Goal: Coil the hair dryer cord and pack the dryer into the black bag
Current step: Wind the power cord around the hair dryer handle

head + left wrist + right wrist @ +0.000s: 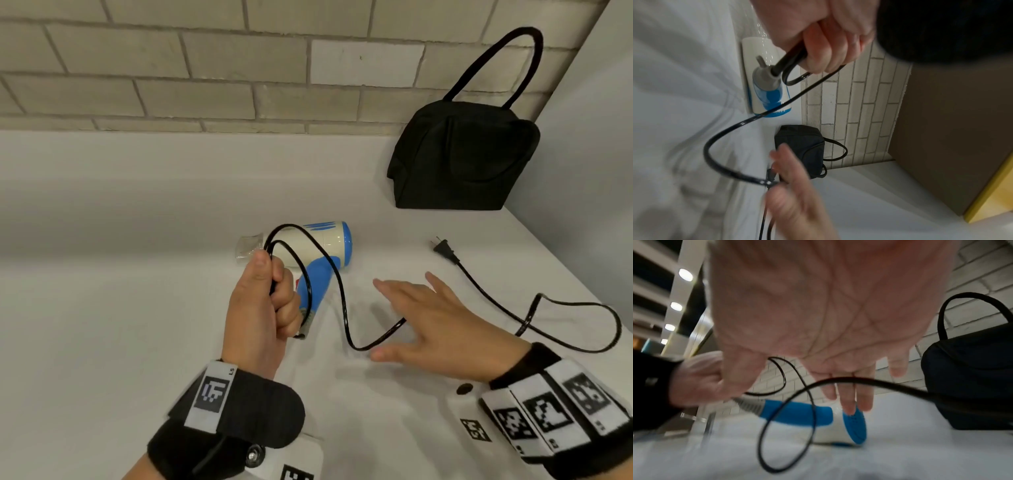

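Observation:
A white and blue hair dryer [318, 248] [764, 91] [813, 420] lies on the white table [120, 291]. My left hand [263, 301] [822, 45] grips the black cord [342, 294] [715, 138] [890, 386] in loops near the dryer's handle. My right hand [421, 318] [828, 313] hovers flat, fingers spread, over the cord where it trails right; it holds nothing. The plug [444, 249] lies on the table to the right. The black bag [462, 157] [799, 146] [970, 382] stands upright in the far right corner, its handle up.
A pale brick wall [205, 68] runs behind the table. The table's right edge [582, 274] slants down past the bag and the cord's slack loop [582, 325]. A yellow surface [995, 194] shows in the left wrist view.

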Tool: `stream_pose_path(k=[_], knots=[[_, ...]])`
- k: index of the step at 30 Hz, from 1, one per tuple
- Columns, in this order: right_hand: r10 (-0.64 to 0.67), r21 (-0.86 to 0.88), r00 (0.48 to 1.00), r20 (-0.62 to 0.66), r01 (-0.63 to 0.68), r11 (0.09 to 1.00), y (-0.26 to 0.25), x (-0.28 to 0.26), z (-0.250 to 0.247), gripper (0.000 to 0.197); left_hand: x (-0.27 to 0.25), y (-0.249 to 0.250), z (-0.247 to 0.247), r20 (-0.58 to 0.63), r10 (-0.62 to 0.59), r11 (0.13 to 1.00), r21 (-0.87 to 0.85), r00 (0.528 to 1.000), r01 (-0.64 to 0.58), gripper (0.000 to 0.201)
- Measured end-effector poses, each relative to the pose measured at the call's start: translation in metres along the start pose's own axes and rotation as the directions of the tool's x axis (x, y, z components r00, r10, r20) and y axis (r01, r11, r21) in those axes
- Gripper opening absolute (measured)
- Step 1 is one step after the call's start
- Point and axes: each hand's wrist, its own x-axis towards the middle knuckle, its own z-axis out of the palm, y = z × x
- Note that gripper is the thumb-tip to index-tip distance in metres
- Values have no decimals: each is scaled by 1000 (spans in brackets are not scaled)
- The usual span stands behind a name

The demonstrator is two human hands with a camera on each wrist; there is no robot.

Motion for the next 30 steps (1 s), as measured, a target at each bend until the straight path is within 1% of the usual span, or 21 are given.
stream_pose_path(k=[3,4,5,6,7,9,11,13,14,15,17,18,19,21,22,24,25,26,28,29,30], knots=[[18,330,972,-233,62,942,-19,17,-5,76,-1,-1,3,71,11,1000,27,997,-13,34],[40,388,958,-282,76,918,-24,25,-3,71,-2,-3,3,89,13,999,44,996,-17,37],[67,426,954,-293,67,902,-28,32,1,71,-2,-4,4,103,16,998,63,995,-22,38],[99,458,960,-261,33,888,-30,39,8,73,-3,-4,5,113,22,997,75,993,-30,35],[125,496,973,-194,-13,868,-31,45,14,77,-3,-4,5,119,32,996,78,992,-41,33],[153,591,988,-24,-109,799,-33,55,25,83,-3,-3,3,120,59,996,54,991,-66,33],[177,683,984,35,-153,714,-30,59,35,82,-2,-2,4,122,83,996,29,989,-87,33],[197,777,979,49,-161,608,-29,60,41,70,-2,-1,6,123,96,995,10,988,-97,34],[180,800,982,50,-147,581,-30,60,43,62,-1,-2,7,121,97,995,2,988,-98,34],[154,799,987,40,-124,588,-32,60,44,52,-1,-3,8,123,98,995,-3,987,-99,33],[117,768,993,22,-92,634,-38,60,46,32,-2,-4,9,127,93,996,4,988,-94,33],[119,742,993,24,-97,663,-41,63,47,29,-3,-5,9,130,89,996,9,987,-91,33],[132,722,991,29,-112,683,-43,65,49,32,-3,-7,9,135,86,996,13,987,-89,33],[167,728,986,11,-123,674,-45,71,55,52,-4,-8,10,145,77,997,7,986,-79,34],[206,757,978,-6,-130,640,-45,74,57,60,-4,-8,11,152,73,997,3,986,-74,34],[289,817,956,-43,-133,562,-43,79,55,64,-4,-9,12,167,68,998,-4,984,-68,34],[307,830,950,-62,-122,544,-42,82,52,59,-5,-9,13,172,66,998,-5,983,-66,34],[305,832,949,-85,-101,545,-40,86,50,48,-6,-9,13,174,63,998,-2,983,-63,34],[299,831,948,-111,-77,551,-38,92,46,13,-7,-9,13,175,57,998,3,983,-59,34],[301,847,947,-114,-66,528,-38,92,44,6,-8,-8,13,173,59,998,5,983,-61,33],[300,862,946,-118,-53,505,-37,94,46,15,-8,-8,13,168,67,998,7,983,-70,34]])
